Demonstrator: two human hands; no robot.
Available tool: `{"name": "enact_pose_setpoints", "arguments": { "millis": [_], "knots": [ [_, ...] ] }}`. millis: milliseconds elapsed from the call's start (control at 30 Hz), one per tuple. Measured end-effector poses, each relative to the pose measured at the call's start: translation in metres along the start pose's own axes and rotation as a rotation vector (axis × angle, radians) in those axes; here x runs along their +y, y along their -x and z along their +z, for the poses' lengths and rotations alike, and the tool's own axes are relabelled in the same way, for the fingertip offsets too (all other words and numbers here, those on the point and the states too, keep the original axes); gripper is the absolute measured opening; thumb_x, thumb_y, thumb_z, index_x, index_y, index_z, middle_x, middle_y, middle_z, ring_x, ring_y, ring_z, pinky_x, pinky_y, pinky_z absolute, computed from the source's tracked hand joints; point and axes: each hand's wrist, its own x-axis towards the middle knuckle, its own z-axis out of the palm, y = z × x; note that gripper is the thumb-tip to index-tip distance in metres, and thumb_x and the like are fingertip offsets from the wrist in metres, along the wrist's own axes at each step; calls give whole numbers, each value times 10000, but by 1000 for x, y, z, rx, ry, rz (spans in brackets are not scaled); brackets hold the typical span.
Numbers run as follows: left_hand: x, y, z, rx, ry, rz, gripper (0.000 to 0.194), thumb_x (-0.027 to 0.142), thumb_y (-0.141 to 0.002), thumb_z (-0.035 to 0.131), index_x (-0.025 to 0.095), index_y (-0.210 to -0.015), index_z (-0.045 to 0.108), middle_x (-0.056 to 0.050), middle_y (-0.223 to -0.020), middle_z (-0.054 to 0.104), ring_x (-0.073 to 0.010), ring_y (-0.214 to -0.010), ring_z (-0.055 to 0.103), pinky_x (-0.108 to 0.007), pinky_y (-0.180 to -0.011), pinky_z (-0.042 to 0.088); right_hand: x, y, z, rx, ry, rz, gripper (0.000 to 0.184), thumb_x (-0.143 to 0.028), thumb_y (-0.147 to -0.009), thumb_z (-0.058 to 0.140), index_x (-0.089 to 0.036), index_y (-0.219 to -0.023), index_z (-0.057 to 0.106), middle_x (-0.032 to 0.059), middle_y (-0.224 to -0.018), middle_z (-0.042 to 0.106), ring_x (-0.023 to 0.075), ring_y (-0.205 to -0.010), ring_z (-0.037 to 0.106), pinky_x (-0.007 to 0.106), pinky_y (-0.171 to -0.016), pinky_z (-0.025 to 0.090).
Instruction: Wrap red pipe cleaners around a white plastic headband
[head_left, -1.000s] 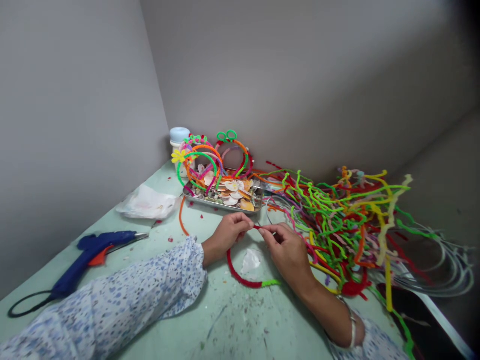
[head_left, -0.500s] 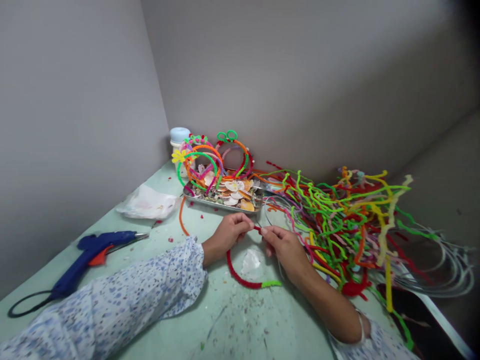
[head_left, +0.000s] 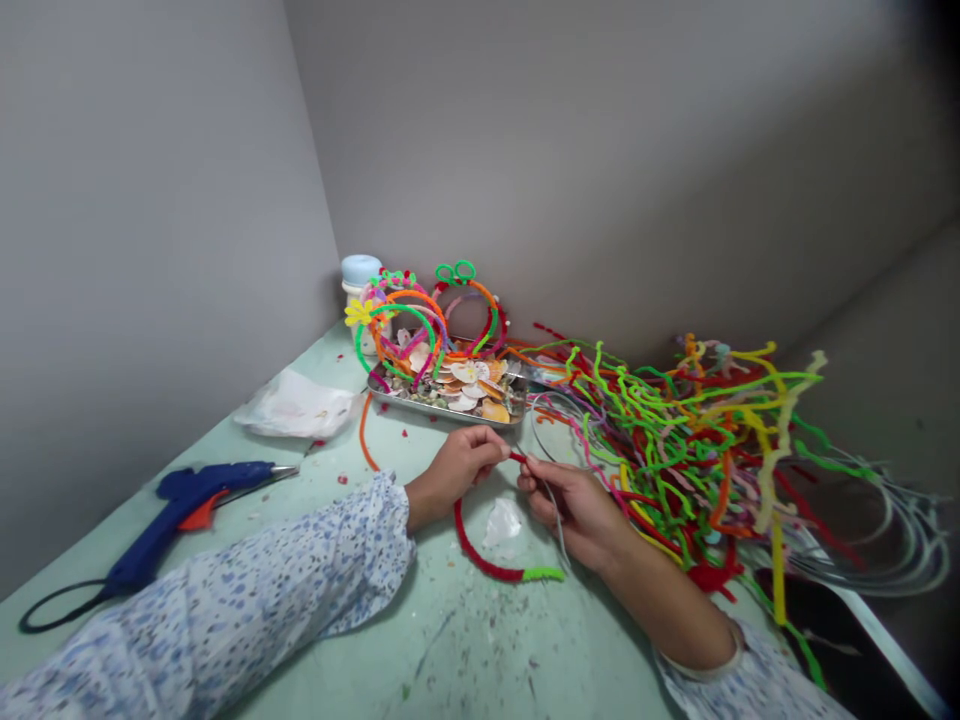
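A red pipe cleaner (head_left: 480,562) curves over the table, with a lime-green end (head_left: 543,574) toward me. It looks wound round a thin band, though I cannot see the core. My left hand (head_left: 463,468) pinches its upper part between thumb and fingertips. Just to the right, my right hand (head_left: 571,500) is closed, its thumb and finger gripping the red tip. A thin grey strand (head_left: 560,535) hangs by the right hand; whether the fingers hold it too, I cannot tell. Under the curve lies a whitish translucent piece (head_left: 502,525).
A metal tray (head_left: 435,410) of shells stands behind my hands, with finished pipe-cleaner headbands (head_left: 401,310) on it. Loose pipe cleaners (head_left: 675,440) heap at the right. A blue glue gun (head_left: 161,520) and a plastic bag (head_left: 296,405) lie left. Walls close off the back.
My right hand has turned and shifted slightly down and right at the red tip, and the grey strand shows more beneath it. The left hand stays in place.
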Motion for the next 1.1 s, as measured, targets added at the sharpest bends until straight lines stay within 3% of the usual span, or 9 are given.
{"name": "enact_pose_setpoints", "arguments": {
  "millis": [167,267,367,500,633,933,1100],
  "knots": [
    [0,0,-1,-7,12,-7,134,273,-725,598,157,-694,537,73,-475,412,-52,-408,313,-211,-427,208,2,-2,-1,-28,2,-3,263,-400,-683,681,-162,-714,574,-32,-626,528,41,-397,334,203,-387,179],
    [1,0,0,-5,25,-18,142,282,-724,602,159,-691,538,74,-473,411,-50,-402,310,-210,-425,207,2,0,-2,-10,141,-88,299,-459,-753,610,-165,-716,572,-17,-651,539,60,-416,371,210,-395,221],
    [1,0,0,19,43,-31,143,281,-714,609,158,-687,542,75,-464,404,-52,-397,303,-212,-419,202,3,3,-2,64,492,-320,308,-468,-824,536,-169,-799,607,-5,-649,552,112,-504,468,234,-472,346],
    [1,-1,-1,41,49,-30,129,264,-703,615,152,-683,554,71,-461,413,-53,-404,311,-210,-420,205,8,4,-4,212,1007,-732,255,-331,-825,571,-173,-1020,613,43,-856,612,157,-663,550,280,-633,437],
    [1,-1,0,34,34,-34,113,248,-704,606,153,-674,553,71,-459,415,-50,-400,314,-205,-421,210,14,0,-8,271,1221,-909,211,-244,-866,503,-175,-1038,603,66,-882,624,189,-781,591,303,-712,454],
    [-1,-2,0,42,19,-39,134,272,-699,611,155,-679,551,71,-464,415,-51,-396,309,-204,-420,207,15,-2,-10,327,1239,-912,193,-271,-889,477,-195,-965,637,56,-841,646,181,-755,594,294,-671,448],
    [1,-1,-1,24,25,-33,143,280,-703,612,156,-676,545,70,-466,408,-54,-399,321,-209,-415,199,10,1,-4,304,964,-719,197,-342,-855,536,-193,-891,660,40,-781,658,173,-686,584,288,-624,438]
  ]
}}
